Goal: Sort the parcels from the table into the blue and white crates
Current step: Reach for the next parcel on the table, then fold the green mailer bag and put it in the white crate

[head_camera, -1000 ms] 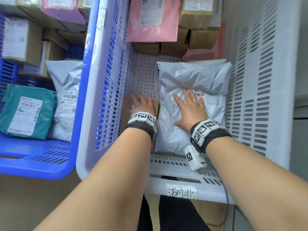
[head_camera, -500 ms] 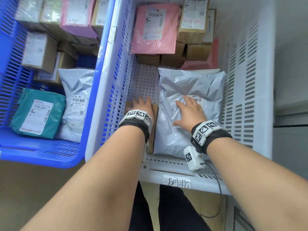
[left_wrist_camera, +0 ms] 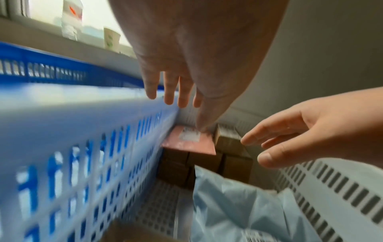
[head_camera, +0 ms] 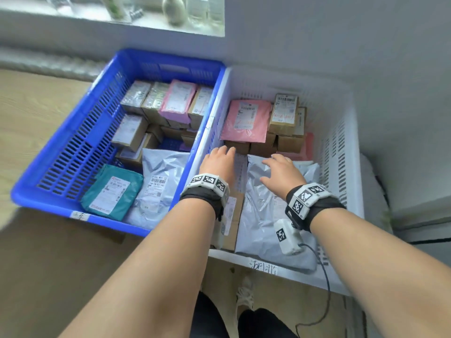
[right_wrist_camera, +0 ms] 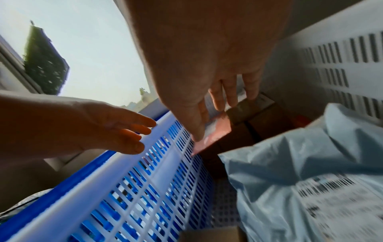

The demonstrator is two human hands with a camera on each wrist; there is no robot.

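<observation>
Both hands [head_camera: 218, 164] empty, above grey parcel [head_camera: 263, 215], white crate [head_camera: 341, 147].

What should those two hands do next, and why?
Probably draw both hands up and out of the white crate to fetch another parcel. The left hand and right hand are open and hold nothing, and the grey mailer and small brown box already lie on the crate floor.

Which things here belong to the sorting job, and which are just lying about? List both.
Job: blue crate, white crate, grey mailer, pink mailer, teal parcel, left hand, right hand.
Lying about: windowsill bottle, paper cup.
</observation>
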